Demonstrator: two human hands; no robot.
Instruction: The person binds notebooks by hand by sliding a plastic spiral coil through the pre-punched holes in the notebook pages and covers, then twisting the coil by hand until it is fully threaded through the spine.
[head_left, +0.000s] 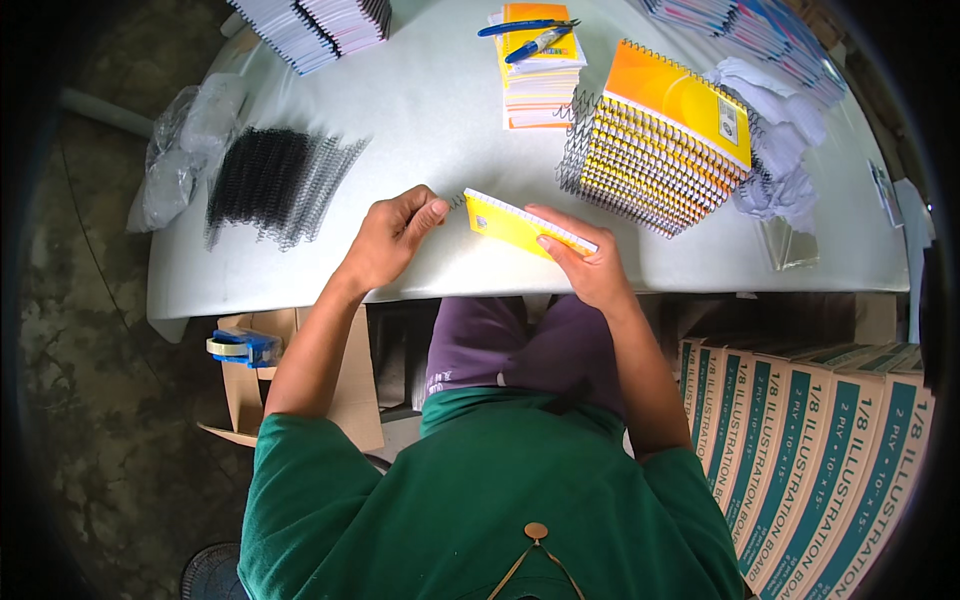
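Note:
My right hand [588, 262] grips a small yellow notebook [512, 228] by its right end, thumb on the cover and fingers behind. The notebook is tilted above the near part of the table, its white edge turned up. At its left end a short stretch of dark spiral binding coil [457, 201] shows. My left hand [393, 236] pinches that coil between thumb and fingers, which hide the rest of it. Loose black binding coils [275, 185] lie in a pile to the left. Beyond my right hand stand stacked spiral-bound notebooks [665, 140] with orange and yellow covers.
A stack of unbound pads [541, 95] at the back carries blue pens [540, 42]. More notebooks [315, 30] stand far left. Clear plastic bags [185, 150] and a white crumpled cloth [775, 130] lie at the sides. Below the table are cartons [810, 440] and a tape dispenser [245, 348].

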